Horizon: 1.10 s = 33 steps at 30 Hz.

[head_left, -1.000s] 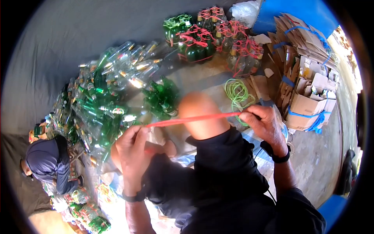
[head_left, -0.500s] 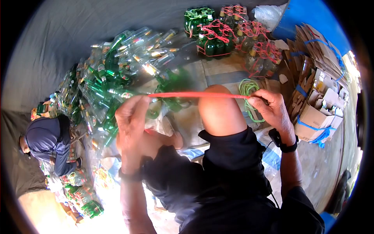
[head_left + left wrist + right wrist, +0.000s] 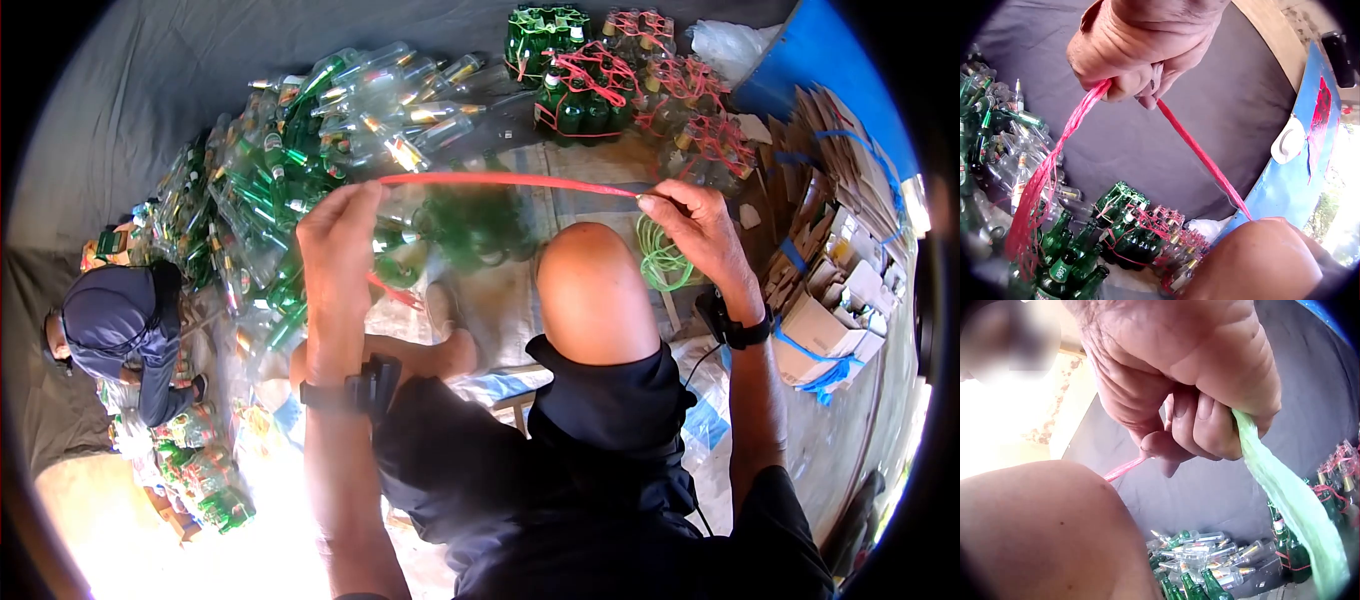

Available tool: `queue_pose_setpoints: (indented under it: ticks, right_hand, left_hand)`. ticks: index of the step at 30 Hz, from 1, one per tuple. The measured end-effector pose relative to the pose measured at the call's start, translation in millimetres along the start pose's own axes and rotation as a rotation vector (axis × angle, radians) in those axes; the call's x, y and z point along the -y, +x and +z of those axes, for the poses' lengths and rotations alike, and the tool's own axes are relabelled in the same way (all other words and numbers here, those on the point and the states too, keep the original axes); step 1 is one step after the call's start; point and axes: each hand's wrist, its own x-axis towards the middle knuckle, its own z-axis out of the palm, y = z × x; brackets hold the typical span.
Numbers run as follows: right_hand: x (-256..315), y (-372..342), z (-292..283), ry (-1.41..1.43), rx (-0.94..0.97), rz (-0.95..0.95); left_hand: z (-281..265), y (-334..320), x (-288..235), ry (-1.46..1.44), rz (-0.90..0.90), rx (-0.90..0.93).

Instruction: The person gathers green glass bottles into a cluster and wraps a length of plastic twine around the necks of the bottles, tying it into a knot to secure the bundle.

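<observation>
A red plastic string (image 3: 510, 180) stretches between my two hands, bowed slightly upward, above my raised knee. My left hand (image 3: 340, 235) grips one end in curled fingers. In the left wrist view, a frayed red tail (image 3: 1035, 200) hangs below that fist. My right hand (image 3: 705, 235) pinches the other end between thumb and fingertips. From the same right fist a pale green plastic strip (image 3: 1291, 494) trails down in the right wrist view. Below the string stands a group of green bottles (image 3: 475, 215), blurred in the head view.
Loose glass bottles (image 3: 400, 100) lie heaped at the left. Bottle bundles tied with red string (image 3: 590, 80) stand at the back. A green string coil (image 3: 662, 255) lies beyond my knee, flattened cardboard (image 3: 835, 160) stands at right, and another person (image 3: 120, 315) bends over at far left.
Both hands have risen in the head view, keeping the red string between them. The string has gone from nearly straight to slightly bowed. The head view has shifted across the surroundings.
</observation>
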Motion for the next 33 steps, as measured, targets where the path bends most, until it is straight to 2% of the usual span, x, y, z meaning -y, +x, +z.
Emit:
queue_pose_setpoints:
  ticks: [2, 5, 7, 11, 18, 20, 26, 28, 33]
  right_hand:
    - [-6, 9, 6, 0.002, 0.003, -0.005]
    - [-21, 25, 18, 0.072, -0.057, -0.027]
    - [-21, 30, 21, 0.177, -0.076, 0.12]
    - [-28, 36, 28, 0.214, -0.09, 0.154]
    - [-42, 61, 56, 0.119, -0.059, 0.073]
    - [-51, 73, 63, 0.086, -0.051, 0.051]
    - [-80, 111, 88, 0.016, 0.025, -0.019]
    - [-83, 124, 95, -0.051, 0.005, -0.109]
    - [-110, 161, 118, -0.026, 0.028, -0.053]
  left_hand:
    - [2, 15, 7, -0.017, 0.05, 0.026]
    - [2, 35, 12, -0.003, 0.034, 0.057]
    - [3, 43, 17, -0.009, 0.015, 0.084]
    - [5, 53, 36, -0.022, 0.005, 0.092]
    - [3, 85, 67, 0.065, 0.015, 0.059]
    - [4, 96, 79, 0.086, 0.081, 0.024]
    - [2, 137, 110, 0.154, 0.018, -0.026]
    - [2, 150, 120, 0.17, 0.011, -0.03]
    - [4, 182, 149, 0.241, -0.007, -0.055]
